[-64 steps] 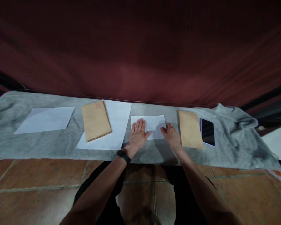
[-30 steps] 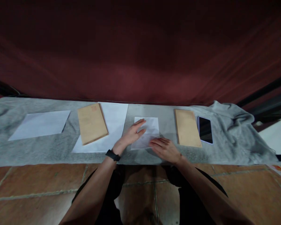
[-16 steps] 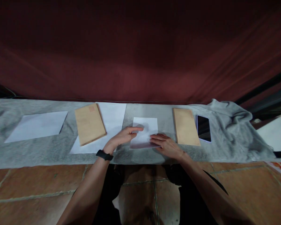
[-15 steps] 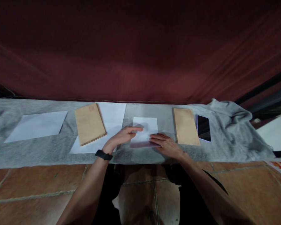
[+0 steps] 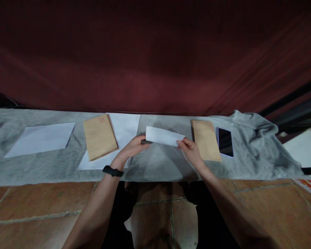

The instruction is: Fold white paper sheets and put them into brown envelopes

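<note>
A folded sheet of white paper (image 5: 163, 136) is held up between my two hands, a little above the grey cloth. My left hand (image 5: 134, 146) is closed at its left end, fingers behind and thumb below, where a dark edge shows. With thumb and fingertips my right hand (image 5: 190, 150) pinches the lower right corner. Close to my right hand lies a stack of brown envelopes (image 5: 206, 140). Left of my left hand, more brown envelopes (image 5: 100, 137) rest on flat white sheets (image 5: 125, 125).
Grey cloth (image 5: 158, 166) covers the long, narrow surface. At far left lies another white sheet (image 5: 41, 139). A phone (image 5: 225, 141) sits right of the right envelopes, beside bunched cloth (image 5: 254, 124). A dark red curtain (image 5: 155, 79) hangs behind; tiled floor (image 5: 41, 211) lies below.
The white paper has gone from lying flat under my hands to being lifted and held as a narrow folded strip. My right hand has moved slightly right and up, changing from flat to pinching.
</note>
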Tool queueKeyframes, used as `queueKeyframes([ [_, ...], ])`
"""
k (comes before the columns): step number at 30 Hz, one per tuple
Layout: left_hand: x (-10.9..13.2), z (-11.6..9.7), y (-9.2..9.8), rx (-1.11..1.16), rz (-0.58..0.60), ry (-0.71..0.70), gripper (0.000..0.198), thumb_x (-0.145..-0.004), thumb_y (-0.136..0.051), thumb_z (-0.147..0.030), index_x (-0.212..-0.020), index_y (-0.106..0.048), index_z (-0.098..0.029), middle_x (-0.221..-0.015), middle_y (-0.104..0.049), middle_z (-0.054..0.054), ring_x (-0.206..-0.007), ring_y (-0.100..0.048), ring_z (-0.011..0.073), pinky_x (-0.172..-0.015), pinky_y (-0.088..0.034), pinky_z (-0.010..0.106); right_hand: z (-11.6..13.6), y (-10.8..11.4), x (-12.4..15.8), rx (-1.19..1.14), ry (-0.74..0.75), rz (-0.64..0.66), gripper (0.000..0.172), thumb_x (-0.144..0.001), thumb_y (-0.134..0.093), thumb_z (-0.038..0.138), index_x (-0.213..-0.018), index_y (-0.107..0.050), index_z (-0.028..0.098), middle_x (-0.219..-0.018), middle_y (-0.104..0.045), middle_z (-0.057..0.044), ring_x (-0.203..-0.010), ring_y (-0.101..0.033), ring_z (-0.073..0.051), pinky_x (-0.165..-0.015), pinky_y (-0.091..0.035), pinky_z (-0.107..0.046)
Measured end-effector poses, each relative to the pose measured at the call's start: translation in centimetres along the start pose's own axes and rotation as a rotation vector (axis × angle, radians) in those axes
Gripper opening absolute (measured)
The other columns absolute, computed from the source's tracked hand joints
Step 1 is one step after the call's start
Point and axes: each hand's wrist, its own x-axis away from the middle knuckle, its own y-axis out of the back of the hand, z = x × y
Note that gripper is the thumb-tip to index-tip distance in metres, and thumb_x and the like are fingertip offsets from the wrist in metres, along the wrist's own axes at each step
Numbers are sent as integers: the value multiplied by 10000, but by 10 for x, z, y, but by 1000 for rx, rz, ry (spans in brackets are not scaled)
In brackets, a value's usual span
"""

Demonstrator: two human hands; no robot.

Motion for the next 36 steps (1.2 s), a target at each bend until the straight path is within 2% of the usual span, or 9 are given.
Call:
queueKeyframes([
  [4, -1, -7, -9, 71, -72, -15, 418, -713, -811, -522, -960, -777, -186, -983, -792, 42, -946, -705, 250, -917, -550, 374, 14, 7, -10, -140, -27, -126, 369, -851, -692, 565, -719, -652, 222, -624, -583, 34, -600, -564, -144, -580, -491, -252],
  [9, -3, -10, -29, 186, -91, 15, 392, -784, -743, -541, -923, -712, -176, -855, -753, 18, -759, -676, 187, -699, -528, 284, 8, 12, -22, -198, -49, -221, 307, -879, -653, 519, -950, -677, 221, -768, -640, 21, -638, -564, -140, -575, -524, -262],
  [12, -5, -6, -42, 236, -178, 67, 367, -762, -746, -500, -919, -698, -172, -823, -742, 14, -677, -648, 173, -609, -498, 270, -3, 9, -27, -186, -80, -228, 400, -856, -649, 477, -1171, -640, 230, -838, -678, 9, -695, -605, -158, -590, -551, -275],
  [16, -5, -2, -48, 379, -283, 121, 353, -742, -738, -446, -970, -701, -178, -852, -755, 18, -719, -680, 187, -664, -532, 297, -15, 5, -28, -166, -113, -190, 571, -867, -622, 442, -1386, -528, 223, -918, -726, -23, -723, -652, -169, -606, -553, -284],
  [21, -5, 7, -46, 395, -315, 181, 370, -684, -740, -380, -988, -701, -173, -872, -751, 21, -756, -688, 193, -714, -545, 308, -29, 2, -26, -88, -135, -108, 507, -893, -605, 465, -1330, -584, 209, -951, -742, -45, -749, -673, -179, -662, -564, -305],
  [24, -6, 19, -52, 289, -315, 191, 304, -658, -725, -288, -935, -690, -167, -840, -743, 17, -733, -678, 191, -685, -538, 296, -34, 1, -22, 151, -34, -109, 388, -940, -542, 404, -1243, -661, 194, -1069, -741, -100, -925, -702, -232, -830, -587, -390],
  [29, -3, 33, -58, 180, -191, 276, 318, -666, -677, -212, -981, -653, -173, -753, -711, -1, -636, -645, 182, -565, -502, 271, -29, -18, -5, 546, 215, 173, 400, -1023, -452, 285, -1371, -634, 207, -1398, -656, -121, -1318, -594, -254, -1144, -468, -454],
  [33, -1, 30, -43, 77, -100, 302, 325, -661, -679, -225, -976, -660, -148, -699, -667, -16, -601, -613, 164, -529, -455, 243, -25, -42, 12, 756, 391, 469, 453, -1074, -412, 311, -1499, -523, 203, -1590, -490, -92, -1485, -432, -228, -1262, -314, -481],
  [36, -2, 24, -29, 40, -7, 317, 316, -667, -700, -262, -954, -665, -135, -674, -643, -17, -559, -581, 154, -503, -426, 242, -27, -50, 14, 895, 411, 507, 491, -1087, -401, 377, -1544, -469, 210, -1654, -383, -77, -1528, -360, -246, -1282, -257, -498],
])
